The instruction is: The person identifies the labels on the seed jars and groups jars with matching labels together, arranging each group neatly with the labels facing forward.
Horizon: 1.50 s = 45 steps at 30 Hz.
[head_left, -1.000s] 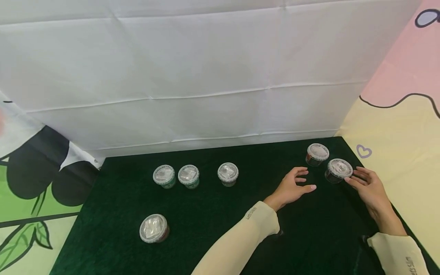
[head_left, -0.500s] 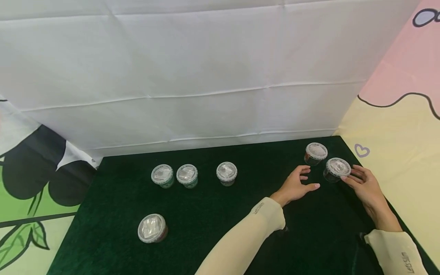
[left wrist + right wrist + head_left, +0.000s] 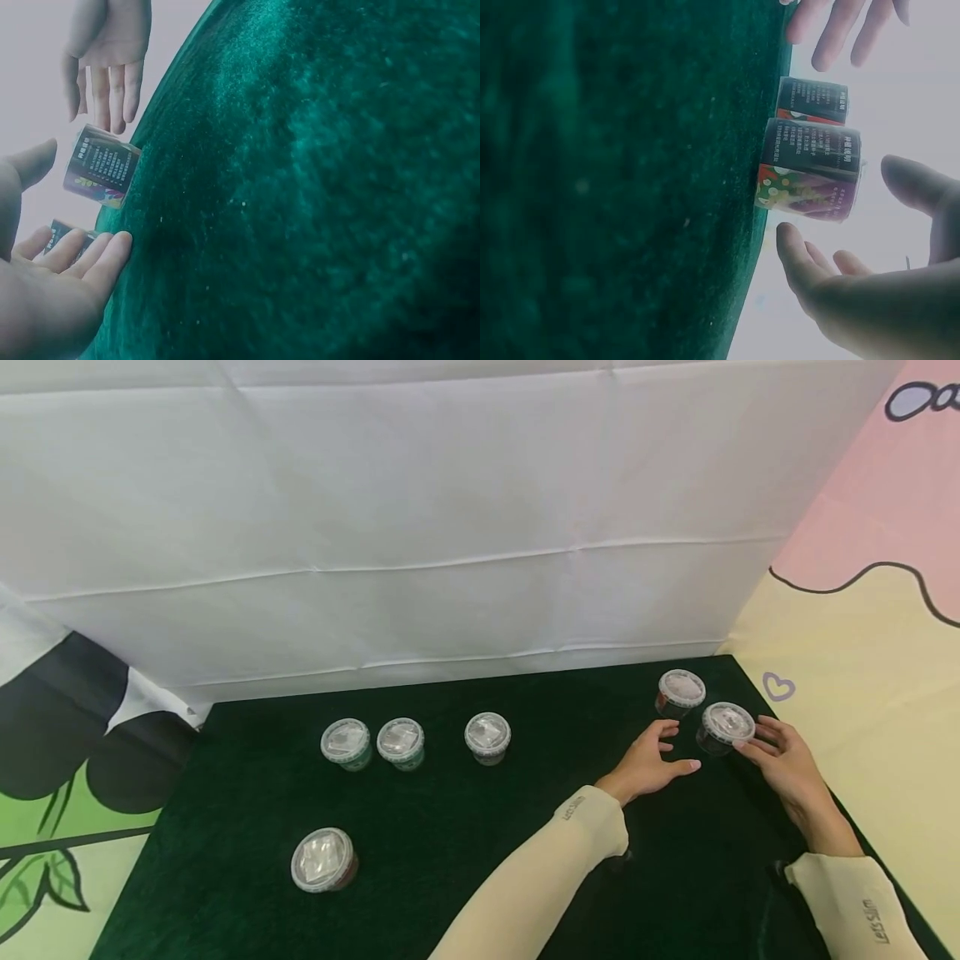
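A lidded plastic tub [image 3: 726,728] with a printed label stands on the dark green cloth at the far right. Beside its right side is my right hand [image 3: 783,768], thumb and fingers spread around it; the right wrist view shows a gap between them and the tub [image 3: 810,169]. My left hand [image 3: 647,763] hovers at the tub's near left, thumb stretched toward it and fingers extended, holding nothing. Just behind and left stands a second lidded tub [image 3: 681,692], partly hidden by the left fingers in the left wrist view.
Three more tubs stand in a loose row at the back, a left one [image 3: 346,743], a middle one [image 3: 401,743] and a right one [image 3: 487,737]. Another tub [image 3: 324,860] sits at the front left. A white cloth wall [image 3: 450,527] rises behind the table.
My left hand has edged right, closer to the near right tub. The right hand has drawn slightly nearer to it too. The tubs stay in place while the head view shifts a little.
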Each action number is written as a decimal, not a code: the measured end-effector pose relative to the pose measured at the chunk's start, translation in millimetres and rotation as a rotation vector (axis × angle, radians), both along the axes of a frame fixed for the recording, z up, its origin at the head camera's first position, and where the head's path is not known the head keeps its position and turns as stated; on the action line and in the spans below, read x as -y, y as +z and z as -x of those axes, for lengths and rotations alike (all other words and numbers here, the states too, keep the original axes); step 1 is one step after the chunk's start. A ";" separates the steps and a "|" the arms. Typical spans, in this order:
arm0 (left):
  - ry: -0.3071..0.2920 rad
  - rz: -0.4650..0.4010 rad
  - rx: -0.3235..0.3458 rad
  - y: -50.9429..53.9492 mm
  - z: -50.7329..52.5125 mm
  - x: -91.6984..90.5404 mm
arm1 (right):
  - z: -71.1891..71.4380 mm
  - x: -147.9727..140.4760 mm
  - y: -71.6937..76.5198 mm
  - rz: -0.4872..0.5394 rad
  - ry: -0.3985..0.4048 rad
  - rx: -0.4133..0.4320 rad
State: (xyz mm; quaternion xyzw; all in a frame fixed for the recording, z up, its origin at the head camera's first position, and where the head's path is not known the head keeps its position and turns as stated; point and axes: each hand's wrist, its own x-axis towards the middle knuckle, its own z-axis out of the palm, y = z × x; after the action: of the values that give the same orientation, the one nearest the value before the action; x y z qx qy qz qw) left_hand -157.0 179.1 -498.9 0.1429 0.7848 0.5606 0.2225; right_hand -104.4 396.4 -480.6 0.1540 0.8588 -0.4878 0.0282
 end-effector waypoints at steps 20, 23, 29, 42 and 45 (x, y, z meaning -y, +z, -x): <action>-0.053 0.037 0.059 2.2 0.6 -13.4 | 2.4 -0.7 -1.1 -0.006 0.048 0.000; -0.079 0.034 0.069 2.0 0.5 -15.5 | 3.1 -1.4 -1.5 -0.007 0.059 -0.007; -0.116 0.049 0.077 3.9 -0.3 -19.6 | 5.0 -2.3 -2.2 0.000 0.077 0.016; -0.142 0.064 0.084 3.5 -3.3 -28.0 | 6.8 -0.7 -4.8 -0.018 0.078 -0.027; -0.141 0.074 0.070 4.5 -5.0 -29.0 | 6.0 -1.3 -3.1 -0.041 0.086 -0.005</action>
State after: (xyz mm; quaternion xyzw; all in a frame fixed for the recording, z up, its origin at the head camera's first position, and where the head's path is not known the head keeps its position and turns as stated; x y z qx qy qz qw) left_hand -152.0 208.0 -494.4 0.1695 0.7847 0.5189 0.2938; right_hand -110.4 397.7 -483.7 0.1161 0.8746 -0.4687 0.0436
